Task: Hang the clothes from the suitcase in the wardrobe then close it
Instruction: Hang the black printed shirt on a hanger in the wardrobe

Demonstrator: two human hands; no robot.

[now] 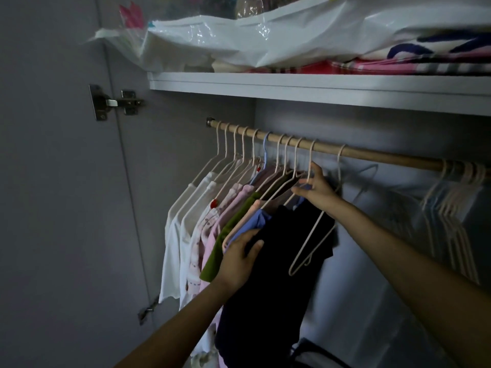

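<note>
A wooden rail [372,155] runs across the open wardrobe. On its left half hang several clothes: white tops [180,235], pink ones, a green one [225,235], a blue one and a dark garment [279,274]. My right hand [316,192] pinches the neck of the dark garment's white hanger just under the rail. My left hand [239,258] rests with loosely bent fingers against the dark garment's front edge, beside the blue and green clothes. An empty white hanger [313,240] hangs just right of the dark garment. The suitcase is out of view.
The wardrobe door [53,208] stands open at left on its hinge [117,103]. The shelf [318,88] above holds plastic bags and folded blankets. Several empty hangers [457,208] bunch at the rail's right end. A bare stretch of rail lies between them and my right hand.
</note>
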